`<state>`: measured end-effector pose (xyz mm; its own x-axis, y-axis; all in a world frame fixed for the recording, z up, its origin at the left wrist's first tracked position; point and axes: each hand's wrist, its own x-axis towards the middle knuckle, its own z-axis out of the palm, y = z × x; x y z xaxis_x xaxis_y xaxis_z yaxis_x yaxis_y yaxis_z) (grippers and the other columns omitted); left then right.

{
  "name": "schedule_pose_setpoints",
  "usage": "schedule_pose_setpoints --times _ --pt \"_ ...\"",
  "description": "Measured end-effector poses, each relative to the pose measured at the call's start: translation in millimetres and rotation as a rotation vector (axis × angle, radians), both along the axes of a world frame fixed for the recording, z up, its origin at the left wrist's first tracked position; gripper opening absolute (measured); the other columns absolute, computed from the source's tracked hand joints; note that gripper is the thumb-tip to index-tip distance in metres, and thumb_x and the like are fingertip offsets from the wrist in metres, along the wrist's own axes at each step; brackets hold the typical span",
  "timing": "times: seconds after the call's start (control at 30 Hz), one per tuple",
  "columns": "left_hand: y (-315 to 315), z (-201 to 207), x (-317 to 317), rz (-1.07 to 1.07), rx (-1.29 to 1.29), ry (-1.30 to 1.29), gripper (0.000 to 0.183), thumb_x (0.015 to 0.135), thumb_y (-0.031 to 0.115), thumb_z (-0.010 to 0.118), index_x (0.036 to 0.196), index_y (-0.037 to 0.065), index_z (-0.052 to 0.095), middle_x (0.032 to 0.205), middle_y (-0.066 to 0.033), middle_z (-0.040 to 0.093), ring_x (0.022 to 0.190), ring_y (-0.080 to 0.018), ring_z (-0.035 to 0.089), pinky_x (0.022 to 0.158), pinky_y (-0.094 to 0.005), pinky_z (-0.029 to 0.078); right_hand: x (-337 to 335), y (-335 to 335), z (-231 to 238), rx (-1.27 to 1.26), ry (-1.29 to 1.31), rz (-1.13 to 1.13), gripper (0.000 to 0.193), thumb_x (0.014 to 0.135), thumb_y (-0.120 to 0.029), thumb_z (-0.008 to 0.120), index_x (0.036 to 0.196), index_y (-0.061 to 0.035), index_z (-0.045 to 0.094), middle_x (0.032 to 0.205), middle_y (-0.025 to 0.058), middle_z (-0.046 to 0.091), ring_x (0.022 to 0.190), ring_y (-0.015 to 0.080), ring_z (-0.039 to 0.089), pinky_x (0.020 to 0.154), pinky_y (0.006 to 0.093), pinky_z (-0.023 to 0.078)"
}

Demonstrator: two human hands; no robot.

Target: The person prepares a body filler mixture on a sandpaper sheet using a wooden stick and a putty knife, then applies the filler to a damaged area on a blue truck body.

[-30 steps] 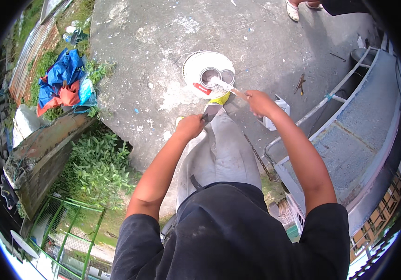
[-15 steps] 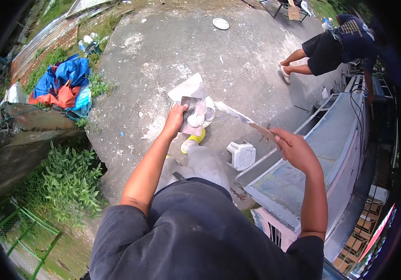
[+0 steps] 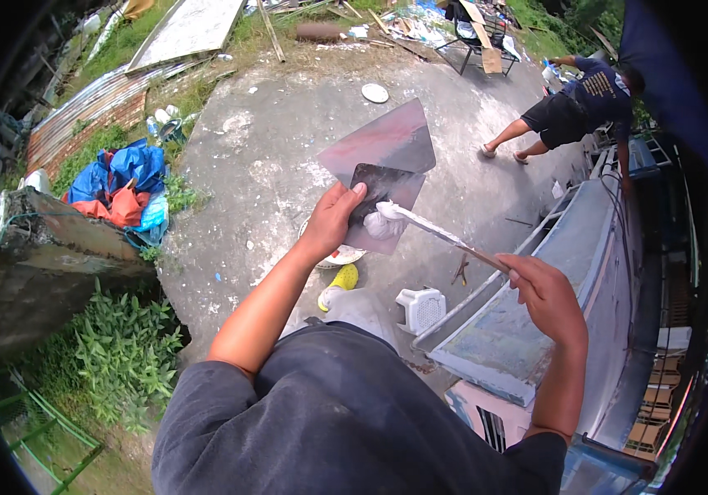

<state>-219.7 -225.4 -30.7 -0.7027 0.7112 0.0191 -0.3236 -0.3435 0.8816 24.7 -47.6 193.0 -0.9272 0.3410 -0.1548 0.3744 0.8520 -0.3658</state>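
My left hand (image 3: 333, 221) clamps the plates (image 3: 401, 186); my right hand (image 3: 542, 295) is closed round the stick (image 3: 444, 234), whose far end (all coated white) touches the paste (image 3: 383, 226).

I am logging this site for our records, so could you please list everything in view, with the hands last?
Sheet: one or more pieces, pinkish grey, centre
Paste: one lump, white, on the sheet
Stick: one, brown, white-coated, reaching the paste
Container: one, white, mostly hidden behind the sheet
Stool: one, white, lower centre-right
Tarps: count unclear, blue and orange, left
Disc: one, white, upper middle
Panel: one, white, upper left
Roofing: corrugated, rusty, upper left
Person: one, dark clothes, upper right
Ledge: one, blue-grey, right
Bushes: several, green, lower left
Fence: one, green, bottom left
Shoe: one, yellow, below the container
Left hand: one, bare, holding the sheet
Right hand: one, bare, holding the stick
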Motion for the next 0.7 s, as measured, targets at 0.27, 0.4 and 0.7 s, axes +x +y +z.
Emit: schedule_pose_setpoints --times 0.27,0.4,0.7 --pt "-23.4 37.6 29.7 0.028 0.167 -0.293 0.026 0.103 0.024 0.049 0.116 0.002 0.056 0.108 -0.0054 0.064 0.095 -0.0120 0.061 0.086 -0.0302 0.049 8.5 -8.8 -7.5 0.312 0.099 0.069 0.033 0.091 -0.011 0.064 0.123 -0.0139 0.066 0.088 0.0088 0.057 0.081 0.0291 0.059 0.076 0.0403 0.047" --pt "-34.4 48.2 34.3 -0.034 0.190 -0.331 0.026 0.102 0.024 0.052 0.115 0.001 0.055 0.107 -0.0054 0.064 0.096 -0.0129 0.062 0.088 -0.0310 0.050 8.5 -4.0 -12.0 0.476 0.143 0.159 0.038 0.086 -0.008 0.066 0.124 -0.0159 0.067 0.089 0.0066 0.056 0.084 0.0260 0.058 0.078 0.0391 0.047" --pt "-46.7 28.8 29.9 -0.023 -0.037 -0.350 0.026 0.099 0.028 0.058 0.098 0.002 0.057 0.094 -0.0058 0.064 0.083 -0.0122 0.063 0.074 -0.0280 0.051 -0.9 -6.8 -1.3 0.735 0.165 0.301 0.047 0.080 -0.003 0.065 0.124 -0.0179 0.066 0.092 0.0045 0.056 0.086 0.0225 0.056 0.079 0.0376 0.044"
